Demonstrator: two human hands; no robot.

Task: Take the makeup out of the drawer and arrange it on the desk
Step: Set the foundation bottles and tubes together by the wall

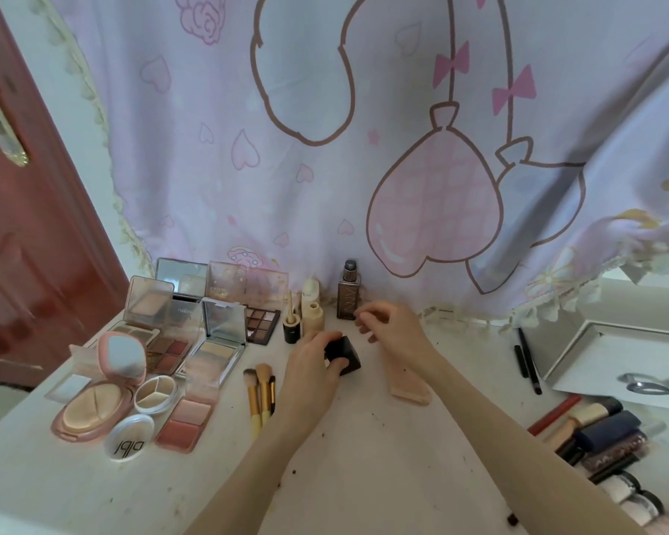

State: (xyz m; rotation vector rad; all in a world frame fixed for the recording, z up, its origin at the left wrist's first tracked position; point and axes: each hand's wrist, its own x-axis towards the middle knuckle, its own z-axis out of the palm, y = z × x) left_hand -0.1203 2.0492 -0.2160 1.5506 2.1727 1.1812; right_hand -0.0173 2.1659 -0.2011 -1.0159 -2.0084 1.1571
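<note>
Pink-and-lilac cartoon curtain hangs across the back, its fringe touching the rear of the white worktop. Red door at far left.

Open drawer at lower right, packed with makeup: dark blue tube, beige tubes, red stick, glitter case, round jars. White tray sits behind it, with two black pencils on the worktop just beside its left edge.

Left part of worktop holds the arranged palettes: several open with lids up, a pink round compact at front, a round three-section pot, a white round lid and a pink blush palette near the front edge. Dark eyeshadow palette at the right end of the group.

Back row: tall brown bottle upright against the curtain, beige bottles just left of it, small black jar with its wand standing up.

Three brushes with yellow handles lie together near centre. Peach flat item lies under the right forearm, can't tell what it is.

Left hand grips a small black cube-shaped bottle at mid-worktop, thumb and fingers wrapped around it. Right hand hovers just behind the cube, near the brown bottle; fingers loosely curled. Can't tell if it pinches something.
</note>
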